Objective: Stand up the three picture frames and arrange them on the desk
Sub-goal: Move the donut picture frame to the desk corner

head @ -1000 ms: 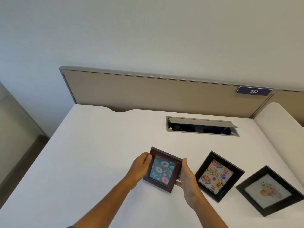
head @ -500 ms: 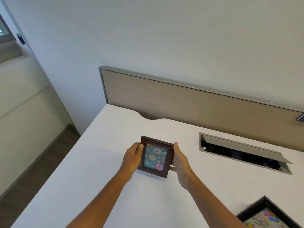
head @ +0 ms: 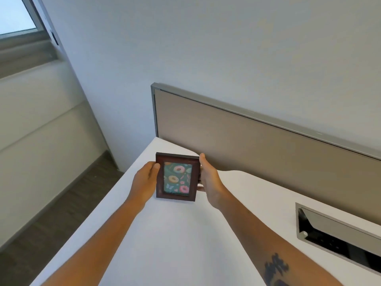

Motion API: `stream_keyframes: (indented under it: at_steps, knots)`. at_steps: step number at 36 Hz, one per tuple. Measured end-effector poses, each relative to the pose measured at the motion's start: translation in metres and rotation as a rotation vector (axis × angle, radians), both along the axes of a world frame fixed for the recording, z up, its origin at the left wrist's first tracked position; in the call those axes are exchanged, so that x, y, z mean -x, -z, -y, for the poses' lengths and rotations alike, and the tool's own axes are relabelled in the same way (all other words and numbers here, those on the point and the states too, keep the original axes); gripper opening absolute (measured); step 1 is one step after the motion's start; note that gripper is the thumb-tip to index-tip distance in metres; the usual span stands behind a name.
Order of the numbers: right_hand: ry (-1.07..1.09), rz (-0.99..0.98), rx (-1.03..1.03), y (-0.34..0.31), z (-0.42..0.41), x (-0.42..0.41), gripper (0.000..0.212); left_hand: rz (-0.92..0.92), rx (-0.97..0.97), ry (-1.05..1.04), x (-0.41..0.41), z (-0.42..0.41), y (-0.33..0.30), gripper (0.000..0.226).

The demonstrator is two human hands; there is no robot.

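Dark-wood doughnut-print picture frame [head: 176, 177] sits upright between the left hand [head: 146, 181] and right hand [head: 208, 179], both clasping its sides above the white desk [head: 175, 240], so placing the first frame seems underway, next needing a steady release.

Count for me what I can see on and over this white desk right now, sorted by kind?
Dark brown wooden picture frames with a doughnut print: 1
Bare hands holding that frame, left hand and right hand: 2
Grey metal cable hatches set into the white desk, cable hatch: 1
Total: 4
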State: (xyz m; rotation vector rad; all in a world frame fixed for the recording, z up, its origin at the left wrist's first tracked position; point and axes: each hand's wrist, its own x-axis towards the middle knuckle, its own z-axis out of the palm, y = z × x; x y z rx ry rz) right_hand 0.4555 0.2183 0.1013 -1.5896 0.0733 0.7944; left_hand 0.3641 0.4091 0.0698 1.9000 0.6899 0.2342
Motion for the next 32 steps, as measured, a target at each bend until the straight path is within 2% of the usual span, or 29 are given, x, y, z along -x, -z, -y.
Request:
stream_keyframes:
  at_steps: [6,9,13,18,28,32]
  knots:
    - [-0.087,0.015,-0.025,0.018,-0.050,-0.052,0.084,0.007,-0.001,-0.078,-0.037,-0.043,0.014,0.036]
    - [-0.093,0.005,-0.046,0.032,-0.066,-0.073,0.083,0.020,0.010,-0.087,-0.051,-0.059,0.023,0.035]
    - [-0.092,-0.009,-0.062,0.047,-0.084,-0.094,0.072,0.032,0.008,-0.099,-0.069,-0.074,0.029,0.032]
    - [-0.119,0.013,-0.084,0.052,-0.104,-0.112,0.077,0.057,0.019,-0.146,-0.084,-0.091,0.031,0.032]
    - [-0.177,0.037,-0.050,0.055,-0.118,-0.116,0.085,0.068,0.081,-0.174,-0.079,-0.098,0.036,0.028]
    - [-0.186,0.051,-0.026,0.053,-0.115,-0.111,0.079,0.039,0.071,-0.160,-0.075,-0.096,0.030,0.030]
